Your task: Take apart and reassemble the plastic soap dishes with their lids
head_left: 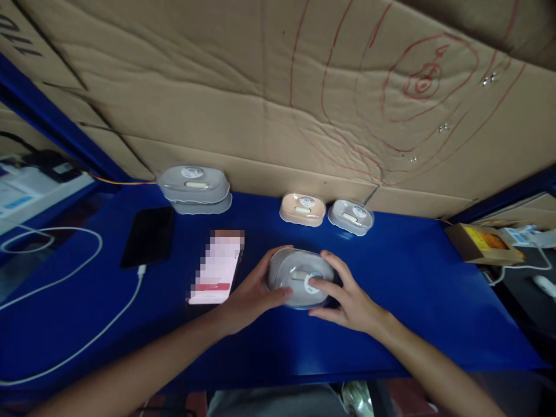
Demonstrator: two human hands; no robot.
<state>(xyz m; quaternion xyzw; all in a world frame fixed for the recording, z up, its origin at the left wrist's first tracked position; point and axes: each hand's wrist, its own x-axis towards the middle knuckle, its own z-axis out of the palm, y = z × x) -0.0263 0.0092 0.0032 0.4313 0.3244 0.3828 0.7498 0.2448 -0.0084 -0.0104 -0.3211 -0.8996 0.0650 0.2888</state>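
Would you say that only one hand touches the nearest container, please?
No, the left hand and right hand both hold the nearest container.

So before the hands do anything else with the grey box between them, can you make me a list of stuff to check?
1. Left hand and right hand both on the grey box: ok, one at each side.
2. Label side facing up: ok, the round sticker shows on top.
3. Anything inside the box: cannot tell.
4. Lit phone well away from the left hand: not ok, I'd say; it lies close beside it.
5. Peach box away from both hands: ok, it sits farther back.
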